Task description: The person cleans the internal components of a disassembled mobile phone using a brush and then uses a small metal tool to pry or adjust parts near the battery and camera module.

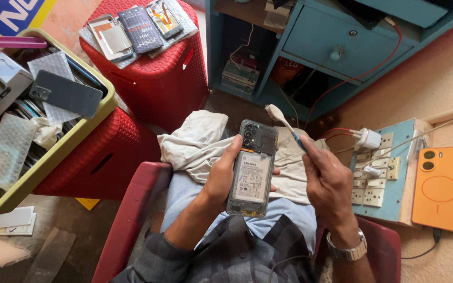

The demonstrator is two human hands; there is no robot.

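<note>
Backless phone point(252, 167) in left hand point(220, 178); right hand point(329, 183) holds toothbrush point(285, 123).

left hand point(221, 175) clasped, right hand point(329, 181) pinching

Bright, warm daylight, even across the frame, no harsh hotspots. Landmark: opened phone point(251, 169), sharp, battery label crisp. Soft shadows only: dim under the red stool point(153, 78) up-left of it, darker inside the blue cabinet point(342, 47) above it. Mild sheen on the orange phone point(440, 188) far right, slight glare on the bubble wrap point(6, 152) far left. Wide-angle bend at the edges: cabinet lines lean, the tray point(79, 131) on the left curves. Bottom corners slightly soft. No motion blur.
</note>
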